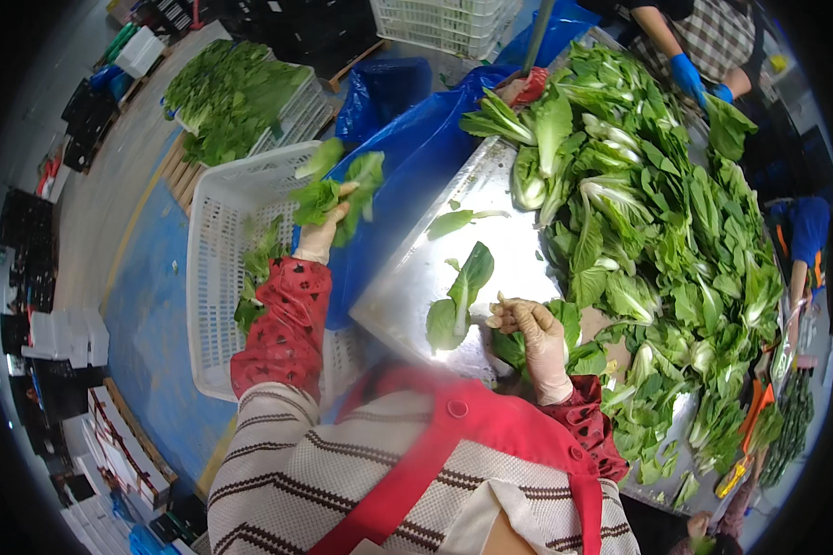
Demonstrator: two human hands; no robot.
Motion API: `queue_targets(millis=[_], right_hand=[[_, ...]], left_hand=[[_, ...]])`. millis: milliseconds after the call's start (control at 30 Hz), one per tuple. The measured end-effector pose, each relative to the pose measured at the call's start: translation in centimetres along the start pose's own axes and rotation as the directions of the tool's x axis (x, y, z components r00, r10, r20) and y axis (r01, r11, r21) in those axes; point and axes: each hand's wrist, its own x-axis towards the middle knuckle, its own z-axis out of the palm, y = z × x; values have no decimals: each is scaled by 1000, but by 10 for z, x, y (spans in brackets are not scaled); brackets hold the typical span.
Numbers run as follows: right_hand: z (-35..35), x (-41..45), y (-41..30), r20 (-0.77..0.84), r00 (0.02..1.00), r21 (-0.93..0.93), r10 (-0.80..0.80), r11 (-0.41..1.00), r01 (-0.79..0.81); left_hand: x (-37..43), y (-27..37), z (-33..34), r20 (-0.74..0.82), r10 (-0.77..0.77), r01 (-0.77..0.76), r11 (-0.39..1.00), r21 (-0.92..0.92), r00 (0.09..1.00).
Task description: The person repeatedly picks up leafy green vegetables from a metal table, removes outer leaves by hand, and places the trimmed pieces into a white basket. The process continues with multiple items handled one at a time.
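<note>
Gloved in thin pale latex, my left hand (pixel 325 225) grips several loose green leaves (pixel 364 182) above the inner rim of a white plastic crate (pixel 212 208) and a blue plastic bag (pixel 402 215). More leafy greens (pixel 267 257) lie inside that crate. My right hand (pixel 538 340), in a similar glove, is over the metal table's near edge with its fingers curled; whether it pinches anything cannot be told. Leaves lie under and beside it. Left of it, a green leaf with a white stalk (pixel 462 295) rests on the shiny metal tabletop (pixel 514 257). A large heap of leafy greens (pixel 645 208) covers the table's right side.
Stacked white crates topped with greens (pixel 232 100) stand at the upper left, beside a wooden pallet. A metal pole (pixel 538 35) rises behind the table. Across the heap, a person's blue-gloved hands (pixel 701 83) hold greens. Other people's arms show at the right and lower right.
</note>
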Motion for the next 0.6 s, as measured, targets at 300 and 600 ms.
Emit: queue_targets(millis=[300, 600], right_hand=[[4, -21, -3, -23, 995, 67, 99, 993, -97], [-62, -41, 4, -371, 837, -449, -401, 867, 216]], left_hand=[[-14, -44, 32, 171, -204, 258, 871, -418, 964], [6, 15, 37, 20, -308, 269, 798, -539, 951]])
